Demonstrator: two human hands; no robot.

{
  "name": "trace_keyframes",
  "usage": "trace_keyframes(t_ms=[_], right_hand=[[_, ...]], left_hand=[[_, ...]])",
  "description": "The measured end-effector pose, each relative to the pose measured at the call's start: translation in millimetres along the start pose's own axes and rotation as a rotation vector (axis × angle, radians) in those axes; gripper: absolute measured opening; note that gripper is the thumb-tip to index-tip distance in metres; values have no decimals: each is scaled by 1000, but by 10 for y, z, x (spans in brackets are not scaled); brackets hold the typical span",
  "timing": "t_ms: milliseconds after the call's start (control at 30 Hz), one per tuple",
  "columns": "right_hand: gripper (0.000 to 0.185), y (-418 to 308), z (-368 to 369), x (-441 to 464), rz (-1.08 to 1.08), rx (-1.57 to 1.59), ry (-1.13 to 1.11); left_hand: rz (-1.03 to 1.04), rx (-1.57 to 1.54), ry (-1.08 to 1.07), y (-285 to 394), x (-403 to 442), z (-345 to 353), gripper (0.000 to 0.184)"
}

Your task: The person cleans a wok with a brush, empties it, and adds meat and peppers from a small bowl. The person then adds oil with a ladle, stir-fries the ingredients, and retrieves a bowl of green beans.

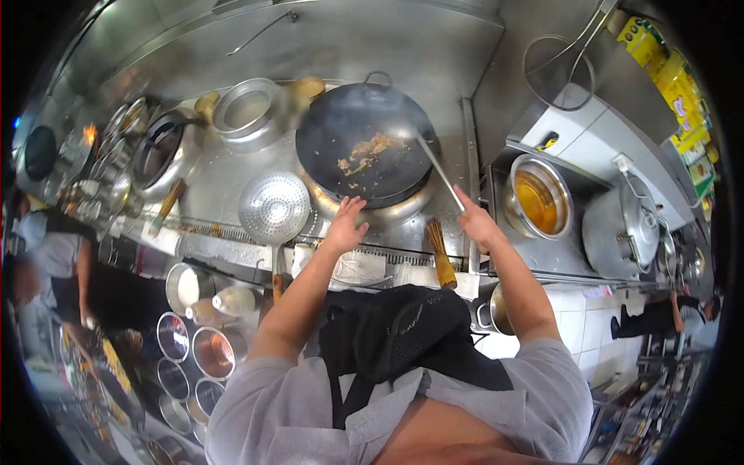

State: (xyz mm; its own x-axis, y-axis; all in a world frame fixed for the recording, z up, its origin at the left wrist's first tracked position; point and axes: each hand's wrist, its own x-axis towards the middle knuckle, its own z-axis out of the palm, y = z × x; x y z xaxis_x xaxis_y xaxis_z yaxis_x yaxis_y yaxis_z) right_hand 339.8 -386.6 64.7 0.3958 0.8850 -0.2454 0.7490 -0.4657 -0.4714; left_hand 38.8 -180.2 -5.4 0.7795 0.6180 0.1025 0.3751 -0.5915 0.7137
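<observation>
A large black wok [325, 124] sits over the burner, with browned, chopped food [372, 151] in its middle. My right hand [477, 222] is closed round the handle of a long metal wok ladle [439, 167]. The ladle's head reaches into the wok beside the food and is blurred. Just outside the near rim of the wok, my left hand [346, 226] is raised with its fingers apart and nothing in it. A perforated strainer [274, 206] lies to its left. Below my right hand, a bamboo brush [440, 252] rests at the stove's front edge.
On the right stand a metal pot of amber liquid [535, 203] and a lidded pot [618, 230]. A wire skimmer [559, 74] hangs above. Several containers [213, 353] are at lower left. One person [66, 263] stands at left, another [659, 316] at far right.
</observation>
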Motion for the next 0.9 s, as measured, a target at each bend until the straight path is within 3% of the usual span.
trace_keyframes(t_ms=[67, 133, 200, 267, 367, 400, 433, 567, 600, 700, 767, 900], right_hand=[[81, -172, 141, 66, 48, 127, 21], [79, -324, 396, 91, 191, 36, 41], [75, -222, 499, 158, 67, 94, -18], [76, -129, 327, 200, -42, 593, -300], [75, -107, 299, 149, -315, 278, -241], [76, 84, 503, 268, -641, 224, -43], [76, 74, 406, 251, -422, 177, -262], [84, -60, 193, 359, -198, -6, -255], [84, 223, 327, 609, -340, -73, -138], [82, 442, 373, 837, -371, -165, 17], [84, 436, 453, 810, -262, -225, 68], [85, 514, 955, 468, -291, -207, 101]], left_hand=[[-1, -12, 82, 89, -206, 32, 56], [-140, -272, 95, 120, -535, 61, 53], [-287, -195, 117, 129, -1002, 119, 44], [-444, -233, 139, 196, -1543, 138, 40], [-638, -225, 327, 298, -2495, 162, 31], [-707, -221, 443, 282, -2817, 181, 31], [-739, -176, 518, 233, -3171, 185, 30], [-982, -75, 905, 605, -4287, 70, 26], [-1033, -87, 1041, 768, -4448, -14, 25], [-1119, -63, 1284, 1102, -5018, -123, 28], [-1095, -65, 1451, 1254, -5422, -95, 27], [-1121, 13, 1736, 1769, -6302, 88, 24]])
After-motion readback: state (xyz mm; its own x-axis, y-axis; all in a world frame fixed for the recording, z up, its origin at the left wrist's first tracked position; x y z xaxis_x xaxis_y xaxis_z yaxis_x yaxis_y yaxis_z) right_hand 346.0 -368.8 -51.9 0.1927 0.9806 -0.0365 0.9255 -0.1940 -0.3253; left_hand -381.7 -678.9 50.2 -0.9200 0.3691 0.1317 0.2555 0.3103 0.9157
